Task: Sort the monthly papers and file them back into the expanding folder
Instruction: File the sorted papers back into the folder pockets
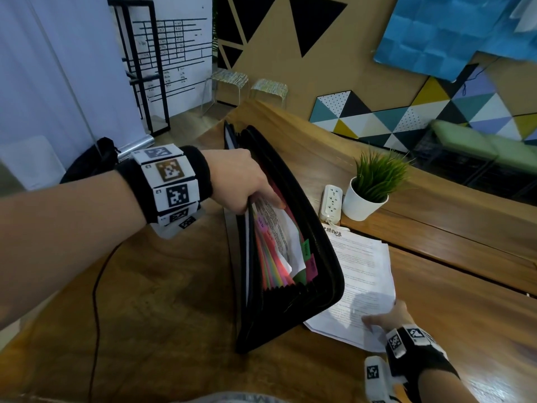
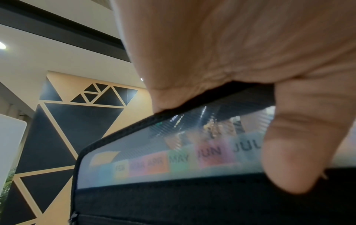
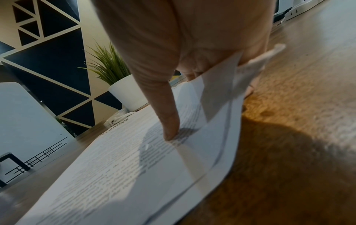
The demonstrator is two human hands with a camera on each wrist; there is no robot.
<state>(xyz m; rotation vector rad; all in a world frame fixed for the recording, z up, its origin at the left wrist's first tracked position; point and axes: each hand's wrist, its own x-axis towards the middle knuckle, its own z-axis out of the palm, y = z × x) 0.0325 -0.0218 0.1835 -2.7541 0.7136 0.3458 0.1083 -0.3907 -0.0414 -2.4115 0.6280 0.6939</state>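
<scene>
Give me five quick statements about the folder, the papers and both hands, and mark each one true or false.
1. The left hand grips the top edge of the expanding folder. True.
2. The folder lies closed and flat on the table. False: it stands open, coloured month tabs showing.
3. The right hand pinches a corner of the paper stack on the wooden table. True.
4. The potted plant stands on the paper stack. False: it stands beyond the stack, beside the power strip.
5. A printed sheet already sticks out of the folder. True.
</scene>
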